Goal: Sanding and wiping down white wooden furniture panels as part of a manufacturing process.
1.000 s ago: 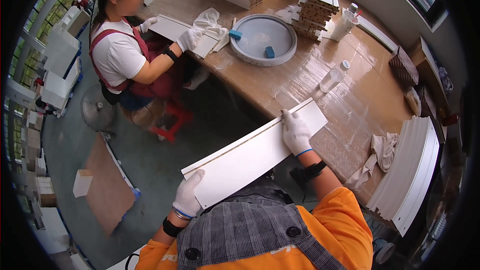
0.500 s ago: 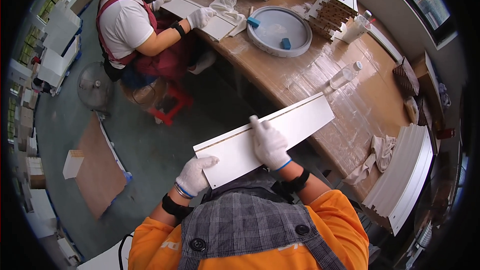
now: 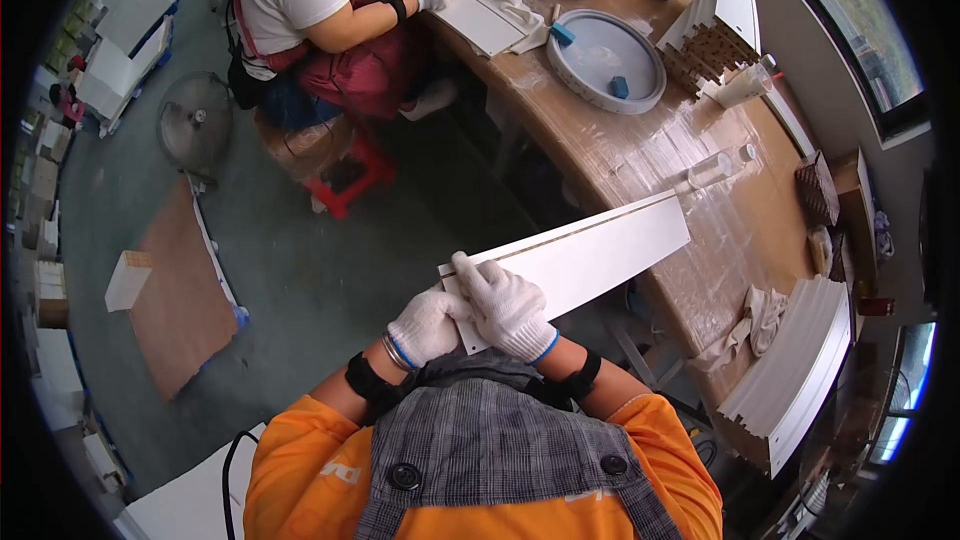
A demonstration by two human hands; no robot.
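Observation:
A long white board (image 3: 590, 248) with a narrow brown groove along its far edge reaches from my lap to the table, its far right end over the table's edge. My left hand (image 3: 428, 328), in a white knit glove, grips the board's near left end. Right beside it, my gloved right hand (image 3: 508, 312) lies on the board's left end, its fingers bent at the groove. Its palm side is hidden, so I cannot make out whether something small is in it.
The film-covered table (image 3: 620, 165) carries a round grey tray (image 3: 655, 90) with blue sponges, a clear bottle (image 3: 708, 172), a crumpled cloth (image 3: 758, 320) and stacked white boards (image 3: 790, 370). A seated co-worker (image 3: 300, 0) holds another board. A fan (image 3: 195, 118) stands on the left.
My right hand has slid left along the board to its left end, next to my left hand. The board and left hand have shifted slightly right, and the view has turned a little.

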